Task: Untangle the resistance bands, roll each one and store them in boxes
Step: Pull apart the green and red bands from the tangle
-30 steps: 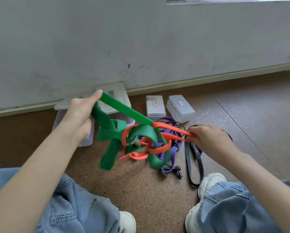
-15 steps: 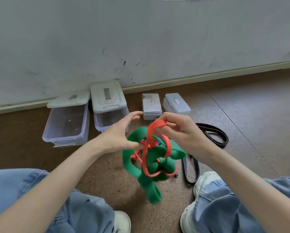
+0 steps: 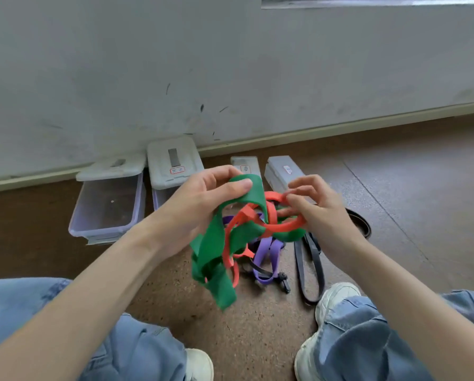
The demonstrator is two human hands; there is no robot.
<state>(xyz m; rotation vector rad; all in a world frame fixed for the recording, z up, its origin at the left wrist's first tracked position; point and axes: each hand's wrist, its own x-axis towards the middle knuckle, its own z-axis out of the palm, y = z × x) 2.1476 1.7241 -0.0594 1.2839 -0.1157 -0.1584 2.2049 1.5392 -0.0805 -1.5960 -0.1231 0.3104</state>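
Green band (image 3: 216, 243) pinched by left hand (image 3: 200, 204) fingers; right hand (image 3: 315, 207) fingers pinching orange band (image 3: 282, 228); open box (image 3: 106, 207) bare.

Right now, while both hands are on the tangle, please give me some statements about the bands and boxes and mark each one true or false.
1. The left hand pinches the green band. True.
2. The orange band is already rolled and stored in a box. False: it is tangled with the green band, and the right hand holds it.
3. The purple band lies on the floor below the hands. True.
4. The large clear box on the left holds a band. False: no band shows inside it.
5. A black band lies by the right shoe. True.
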